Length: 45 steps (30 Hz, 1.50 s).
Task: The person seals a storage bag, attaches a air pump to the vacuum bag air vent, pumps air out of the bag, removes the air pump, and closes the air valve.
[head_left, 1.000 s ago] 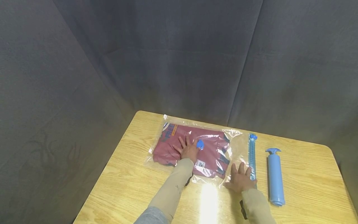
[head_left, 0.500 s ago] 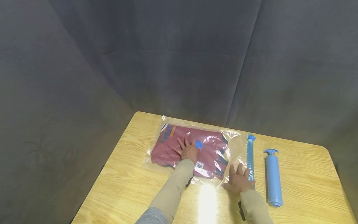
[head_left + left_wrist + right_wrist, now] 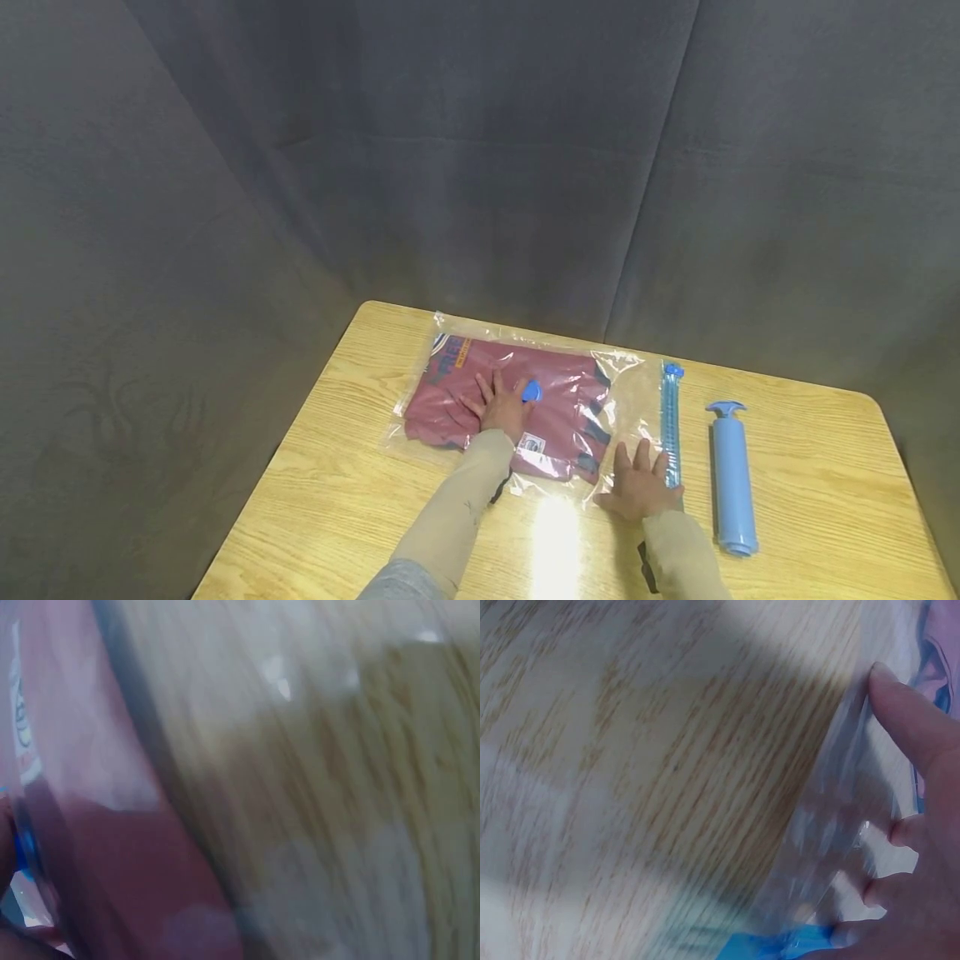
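On the wooden table (image 3: 315, 475), the step seems to us the flattening of the clear bag (image 3: 639, 385): left hand (image 3: 502, 411) and right hand (image 3: 641, 487) rest on it with fingers spread (nothing is pinched). Next, we think, even and gentle pressure is needed. The bag looks shiny, its maroon garment (image 3: 558, 417) wrinkled.

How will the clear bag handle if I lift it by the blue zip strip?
The clear bag is probably floppy: its film looks thin and creased. The far end may sag, since the maroon garment lies away from the blue zip strip. The glossy film might slip.
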Available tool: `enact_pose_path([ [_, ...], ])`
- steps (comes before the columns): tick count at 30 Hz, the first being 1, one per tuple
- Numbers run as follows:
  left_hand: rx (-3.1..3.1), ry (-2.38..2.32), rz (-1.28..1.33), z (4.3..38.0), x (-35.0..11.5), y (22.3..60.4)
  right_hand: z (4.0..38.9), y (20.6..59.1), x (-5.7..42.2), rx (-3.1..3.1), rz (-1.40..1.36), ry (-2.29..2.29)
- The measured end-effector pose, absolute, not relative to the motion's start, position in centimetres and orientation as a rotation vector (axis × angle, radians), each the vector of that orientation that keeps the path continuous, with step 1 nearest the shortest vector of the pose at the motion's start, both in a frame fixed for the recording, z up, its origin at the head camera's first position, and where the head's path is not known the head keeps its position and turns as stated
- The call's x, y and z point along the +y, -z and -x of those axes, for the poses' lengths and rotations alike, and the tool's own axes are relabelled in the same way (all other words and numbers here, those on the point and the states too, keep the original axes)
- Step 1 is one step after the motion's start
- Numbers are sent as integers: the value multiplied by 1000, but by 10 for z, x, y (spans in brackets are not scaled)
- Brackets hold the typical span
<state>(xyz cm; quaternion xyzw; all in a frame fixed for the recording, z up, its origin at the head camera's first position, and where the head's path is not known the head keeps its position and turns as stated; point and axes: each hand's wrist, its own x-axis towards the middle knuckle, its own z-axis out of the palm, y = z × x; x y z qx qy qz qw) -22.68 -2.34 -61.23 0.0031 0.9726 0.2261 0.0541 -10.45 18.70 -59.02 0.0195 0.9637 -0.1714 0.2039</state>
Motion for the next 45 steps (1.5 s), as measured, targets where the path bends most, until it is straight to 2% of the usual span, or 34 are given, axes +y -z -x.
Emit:
enact_pose_path([
  [10, 2877, -557, -123, 227, -31, 607, 104, 590, 188, 2708, -43, 464],
  [31, 2951, -654, -7, 231, -26, 606, 105, 589, 187, 2697, -30, 469],
  [45, 2964, -578, -140, 227, -32, 608, 105, 590, 187, 2681, -50, 477],
])
